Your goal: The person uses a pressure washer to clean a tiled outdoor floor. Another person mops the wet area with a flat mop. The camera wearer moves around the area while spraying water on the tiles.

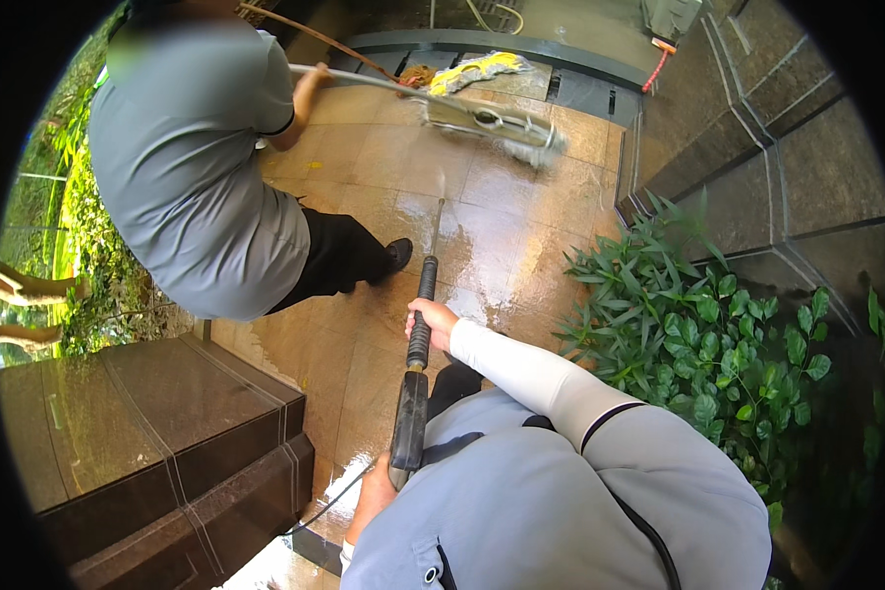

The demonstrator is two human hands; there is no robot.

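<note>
A black pressure washer gun [410, 413] points away from my body, its thin metal lance [438, 228] running out over the wet tiled floor [349, 388]. My right hand [433, 324], in a white arm sleeve, is wrapped round the ribbed front grip. Lower down, my left hand [374, 489] closes on the rear handle, and its fingers are partly hidden by the gun. A faint spray shows at the lance tip. From near my left hand a dark hose [315, 514] trails off to the left.
At the left, a co-worker [192, 177] in a grey shirt holds a pole with a wide, blurred mop head [492, 123]. A yellow-and-grey cloth [477, 71] lies at the far step. Leafy plants [698, 344] and stone walls [806, 147] stand right; a brown stone ledge [167, 423] is left.
</note>
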